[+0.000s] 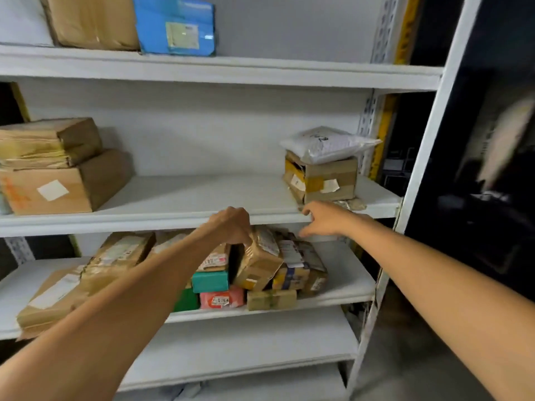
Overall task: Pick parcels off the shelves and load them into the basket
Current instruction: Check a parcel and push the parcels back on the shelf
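Head view: the picking step is under way. The left hand (pixel 231 227) grips the top of a tilted brown parcel (pixel 257 263) in the pile towards the front edge of the lower shelf (pixel 347 279). The right hand (pixel 325 218) hovers just beside it, fingers loose and holding nothing. The next move likely calls for lifting the parcel clear of its neighbours. The basket is out of view.

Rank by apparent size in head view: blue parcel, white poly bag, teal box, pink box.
1. blue parcel, though its top is cropped
2. white poly bag
3. teal box and pink box: these look alike and both are partly hidden, so not ranked
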Motion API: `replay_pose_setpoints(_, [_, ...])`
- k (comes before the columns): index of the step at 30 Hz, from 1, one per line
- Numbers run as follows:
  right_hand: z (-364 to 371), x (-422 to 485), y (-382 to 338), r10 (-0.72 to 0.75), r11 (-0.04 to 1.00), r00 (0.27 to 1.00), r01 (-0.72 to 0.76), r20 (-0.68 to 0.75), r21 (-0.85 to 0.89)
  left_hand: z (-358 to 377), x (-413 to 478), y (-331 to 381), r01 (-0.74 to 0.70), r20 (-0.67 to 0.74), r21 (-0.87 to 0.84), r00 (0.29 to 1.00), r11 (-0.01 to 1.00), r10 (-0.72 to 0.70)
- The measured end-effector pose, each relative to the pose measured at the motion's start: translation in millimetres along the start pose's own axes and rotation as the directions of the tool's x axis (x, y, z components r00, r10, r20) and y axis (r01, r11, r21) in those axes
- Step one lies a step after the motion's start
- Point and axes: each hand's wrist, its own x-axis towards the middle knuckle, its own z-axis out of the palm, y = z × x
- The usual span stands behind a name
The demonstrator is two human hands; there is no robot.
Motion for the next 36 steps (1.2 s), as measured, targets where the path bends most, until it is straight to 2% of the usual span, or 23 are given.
replay_pose_setpoints(5, [-67.8,9.1,53.7,0.027,0.998,0.988,-0.035,-0.149,-0.055,-50.8,35.9,59.0,-0.062,-0.093,-0.012,0.994,0.998,0.061])
replay_pose_setpoints(11, [-132.1,25.4,100.8,-0.037,0.992,0.978,0.011,-0.206,-0.124,-93.5,78.6,101.4,0.018,-0.152,-0.004,0.988,1.0,-0.019])
replay_pose_setpoints(17, [-161.7,53.1,143.4,-0.05,0.999,0.945,0.043,-0.324,-0.029,-102.5,122.1,114.9,0.096,-0.182,0.0,0.979,0.995,-0.094])
replay_pose_setpoints(19, [-164.6,62.9,151.2,-0.044,0.999,0.933,0.04,-0.358,-0.018,-100.4,134.4,116.4,0.097,-0.17,-0.069,0.98,0.993,-0.108])
replay_pose_setpoints(20, [-165.6,67.9,154.3,-0.037,0.999,0.924,0.039,-0.38,-0.004,-98.9,141.6,115.7,0.087,-0.165,-0.177,0.979,0.98,-0.117])
replay_pose_setpoints(23, [-165.8,86.7,162.2,-0.006,0.998,0.896,0.03,-0.443,0.047,-95.9,164.4,115.5,0.047,-0.17,-0.542,0.972,0.839,-0.164])
replay_pose_setpoints(25, [-162.2,100.7,166.9,0.023,0.995,0.897,0.024,-0.442,0.101,-96.0,180.5,118.2,0.057,-0.149,-0.662,0.967,0.747,-0.206])
replay_pose_setpoints(31, [-149.0,152.3,170.7,0.098,0.946,0.932,0.022,-0.348,0.324,-88.2,220.0,110.8,0.081,-0.046,-0.821,0.977,0.565,-0.208])
replay_pose_setpoints(34, [-147.1,166.3,167.8,0.137,0.834,0.972,-0.011,-0.188,0.551,-80.4,231.5,102.5,0.131,0.065,-0.894,0.984,0.428,-0.164])
replay_pose_setpoints(36, [-149.5,169.0,167.9,0.135,0.818,0.984,-0.046,-0.115,0.574,-77.7,237.6,98.3,0.155,0.118,-0.925,0.985,0.346,-0.125])
